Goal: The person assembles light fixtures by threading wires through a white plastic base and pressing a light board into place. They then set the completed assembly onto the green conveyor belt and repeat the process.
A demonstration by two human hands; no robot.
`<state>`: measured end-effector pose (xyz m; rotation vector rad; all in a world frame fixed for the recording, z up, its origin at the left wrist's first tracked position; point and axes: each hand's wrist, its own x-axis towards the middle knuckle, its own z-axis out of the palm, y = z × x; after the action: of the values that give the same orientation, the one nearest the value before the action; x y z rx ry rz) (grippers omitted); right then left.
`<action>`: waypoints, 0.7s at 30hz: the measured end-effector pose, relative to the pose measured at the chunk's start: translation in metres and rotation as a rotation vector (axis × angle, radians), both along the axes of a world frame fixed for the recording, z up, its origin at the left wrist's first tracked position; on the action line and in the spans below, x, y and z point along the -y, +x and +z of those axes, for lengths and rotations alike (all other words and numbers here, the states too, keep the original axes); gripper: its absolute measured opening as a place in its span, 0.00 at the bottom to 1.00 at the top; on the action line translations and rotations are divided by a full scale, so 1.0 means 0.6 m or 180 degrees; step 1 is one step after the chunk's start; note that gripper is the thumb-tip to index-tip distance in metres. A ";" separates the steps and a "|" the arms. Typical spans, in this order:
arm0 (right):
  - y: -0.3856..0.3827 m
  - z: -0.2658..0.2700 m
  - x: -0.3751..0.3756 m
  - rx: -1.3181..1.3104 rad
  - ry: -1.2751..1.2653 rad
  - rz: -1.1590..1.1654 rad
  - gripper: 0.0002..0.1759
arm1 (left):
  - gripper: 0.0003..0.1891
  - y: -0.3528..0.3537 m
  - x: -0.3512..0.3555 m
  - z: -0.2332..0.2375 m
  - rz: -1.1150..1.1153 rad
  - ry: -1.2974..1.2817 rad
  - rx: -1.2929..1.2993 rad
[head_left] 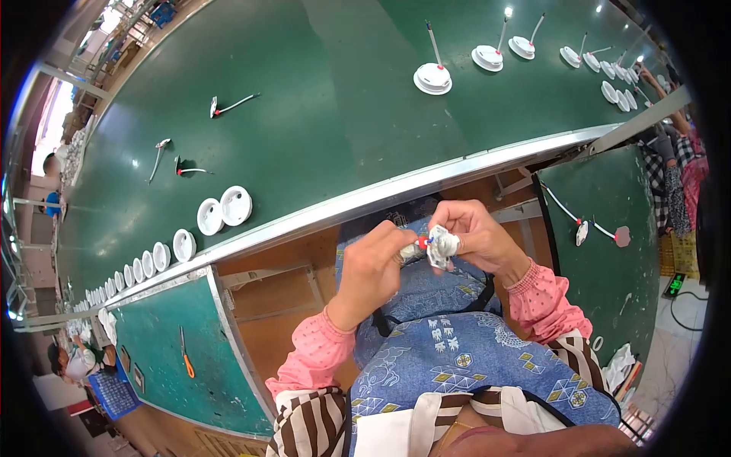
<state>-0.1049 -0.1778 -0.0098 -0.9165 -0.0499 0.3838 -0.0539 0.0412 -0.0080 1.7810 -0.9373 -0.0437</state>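
Head view: where's the fitting (442, 246), and what are your fingers (459, 214) doing?

Held between both hands, above your apron (457, 358). Your left hand (371, 260) grips near its red collar (423, 242); your right hand (486, 238) pinches the white part. Neither is released.

Why that hold?

Looks like your left steadies while your right works the white part. Your knuckles hide some contact; can't tell more.

Layout?

Left of your fingers: cups (235, 206), lined up edgewise, probably for easy reach. Beyond, to the right: domes (432, 79), leads up, spaced likely to avoid snags.

Anything in the way?

Rim (365, 199) just beyond your fingers, between them and the domes. Post (643, 123) well right. Loose leads (237, 103) far left, more leads (562, 202) right, scissors (187, 361) lower left. Nothing visible blocks your fingers at the fitting.
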 end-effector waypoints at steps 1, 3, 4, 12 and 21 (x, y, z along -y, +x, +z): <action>-0.003 -0.007 -0.001 -0.0098 0.0251 0.0138 0.14 | 0.11 -0.001 0.000 -0.002 0.0035 0.0046 0.0267; -0.004 -0.019 -0.004 -0.0234 0.0709 0.0298 0.15 | 0.13 0.002 -0.007 -0.006 -0.0045 0.0117 0.0347; -0.003 -0.020 -0.005 -0.0235 0.0722 0.0279 0.15 | 0.13 0.002 -0.010 -0.004 -0.0058 0.0081 0.0197; -0.001 -0.005 0.028 -0.0001 0.0600 -0.0219 0.15 | 0.12 -0.006 -0.047 -0.007 0.0552 0.0524 0.0290; 0.009 -0.008 0.044 0.0145 -0.0043 -0.0294 0.17 | 0.16 -0.034 -0.086 -0.015 0.0366 0.0518 0.0479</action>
<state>-0.0994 -0.2040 -0.0145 -0.9373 -0.0465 0.2779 -0.0745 0.0925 -0.0170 2.0083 -0.9583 0.0910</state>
